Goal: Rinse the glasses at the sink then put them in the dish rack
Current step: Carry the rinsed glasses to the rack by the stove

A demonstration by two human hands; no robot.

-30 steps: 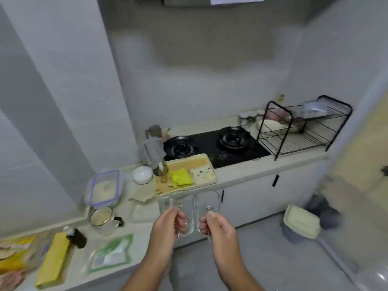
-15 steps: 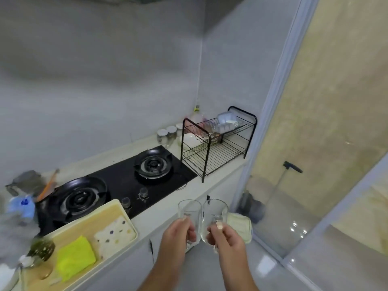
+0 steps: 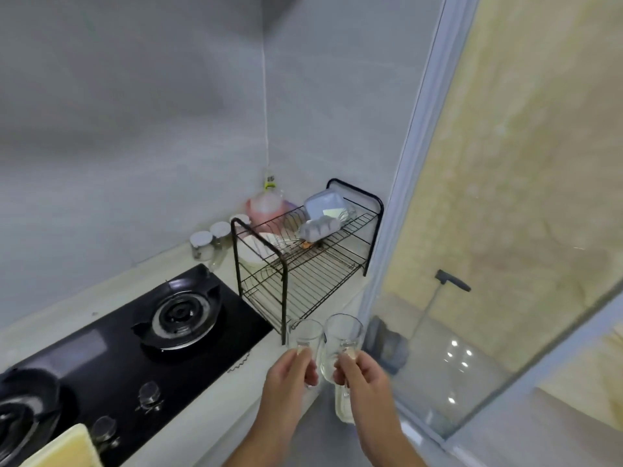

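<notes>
- Head view, hands first: both forearms come up from the bottom edge, side by side. The left hand (image 3: 290, 375) grips the left glass (image 3: 305, 333), thumb on top and fingers curled round its near side.
- The right hand (image 3: 364, 375) has the same sort of grip on the right glass (image 3: 342, 335), thumb up by the handle. Neither hand is loose; both are wrapped round glass.
- Both glasses are upright, up in the air and resting on nothing. Their rims sit right against each other, but I honestly can't tell if they touch.
- They hang just in front of the near corner of the dish rack (image 3: 303, 264). The left one is about over the front edge of the counter (image 3: 215, 406), and the right one is out past it, above the floor (image 3: 323, 433).
- Edges: the rack sits at the right end of the counter, with its far side tight to the frame of the glass door (image 3: 505, 230). The black stove (image 3: 135, 348) lies just left of it, its corner near the rack's front leg.
- Room: the rack's lower shelf shows bare wire across its near half, with white plates (image 3: 256, 247) standing at the back left.
- The top shelf carries pale containers (image 3: 325, 203) at the far end, and its near part is wire too.
- Behind the rack's left side are some jars (image 3: 202, 244) and a pink bottle (image 3: 266, 205) in the wall corner.
</notes>
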